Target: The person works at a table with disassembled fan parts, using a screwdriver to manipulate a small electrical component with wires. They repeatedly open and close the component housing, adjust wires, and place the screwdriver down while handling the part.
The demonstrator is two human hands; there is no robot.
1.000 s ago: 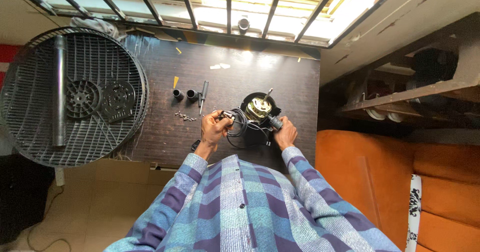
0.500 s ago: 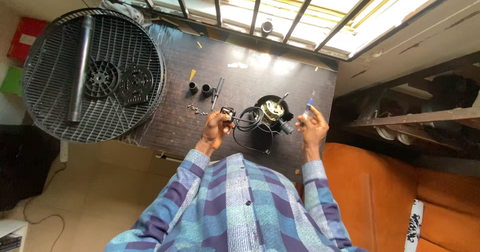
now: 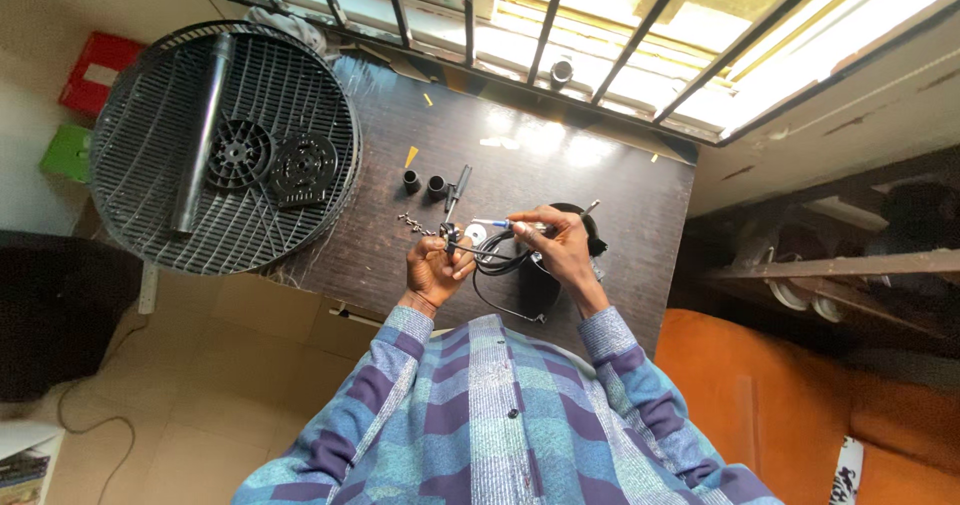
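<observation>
Black cable between both hands

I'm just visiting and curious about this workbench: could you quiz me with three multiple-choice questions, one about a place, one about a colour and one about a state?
1. Where does the fan grille lie?
A. on the table's left end
B. on the orange seat
C. on the floor

2. What colour is the box by the wall at upper left?
A. yellow
B. red
C. white

3. What is the right hand doing?
A. resting flat on the table
B. hanging at the person's side
C. holding a thin tool pointed toward the left hand

Answers: 1 A, the grille overlaps the dark table at its left end. 2 B, it is plainly red. 3 C, its fingers grip the tool above the table.
</observation>
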